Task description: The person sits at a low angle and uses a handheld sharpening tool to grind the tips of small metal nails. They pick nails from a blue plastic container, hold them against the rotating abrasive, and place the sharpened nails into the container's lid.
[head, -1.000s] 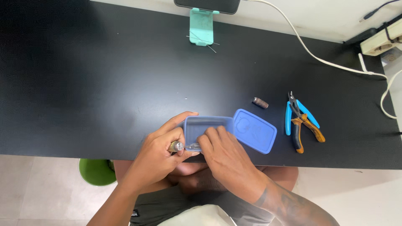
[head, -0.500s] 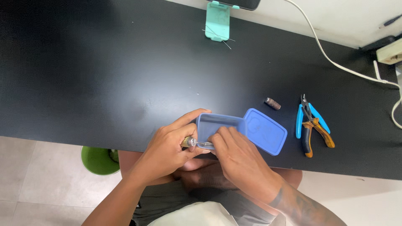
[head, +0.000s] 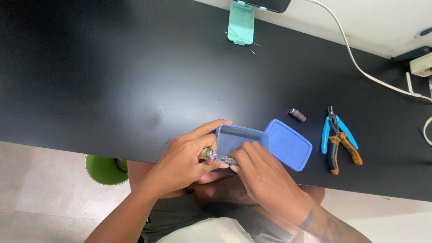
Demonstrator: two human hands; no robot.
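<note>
My left hand (head: 180,164) grips a small tool with a brass-coloured collar and a thin metal tip (head: 218,156), at the near edge of the black table (head: 112,90). My right hand (head: 263,180) pinches the tip of that tool from the right. Both hands lie against the front of an open blue plastic box (head: 238,135), and my left index finger rests along its left rim. The box's blue lid (head: 290,144) lies flat just to its right. What is inside the box is hidden.
A small dark cylinder (head: 297,114) lies right of the lid. Further right are blue-handled cutters (head: 335,130) and orange-handled pliers (head: 342,153). A teal phone stand (head: 241,22) stands at the far edge, beside a white cable (head: 360,67). A green bin (head: 104,170) is under the table.
My right hand has slid from the box's front rim down to the tool's metal tip. My left hand keeps its hold. The view has shifted slightly.
</note>
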